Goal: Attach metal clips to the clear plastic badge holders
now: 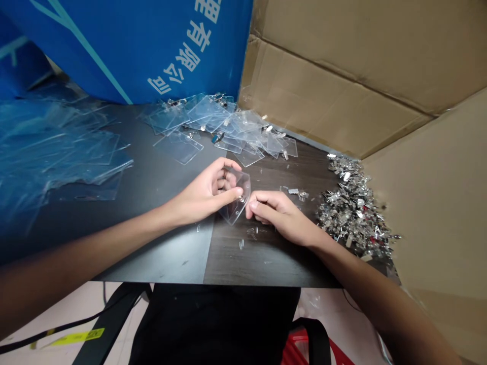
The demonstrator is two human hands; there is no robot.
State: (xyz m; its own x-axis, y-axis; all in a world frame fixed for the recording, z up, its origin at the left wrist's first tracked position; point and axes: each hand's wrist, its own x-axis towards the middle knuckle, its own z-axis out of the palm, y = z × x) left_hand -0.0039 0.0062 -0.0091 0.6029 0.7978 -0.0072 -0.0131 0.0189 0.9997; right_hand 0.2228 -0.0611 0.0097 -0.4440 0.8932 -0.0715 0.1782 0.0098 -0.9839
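Observation:
My left hand [203, 200] grips a clear plastic badge holder [231, 212], bending it between the thumb and the curled fingers. A small bit of metal shows by the thumb tip. Just right of the holder's edge, my right hand [285, 217] is closed in a pinch, thumb against forefinger; whatever it may hold is too small or hidden to tell. Behind my right hand lie a few loose metal clips [293, 191]. Tiny clear plastic strips [241, 244] are scattered on the dark table [236, 271] below the hands.
Metal clips [353, 213] form a large heap at the right, against cardboard [323, 91]. Badge holders with clips [228, 126] are piled at the back. Clear plastic sleeves [68, 152] cover the left side, before a blue printed panel [152, 40]. The table's front edge is near my lap.

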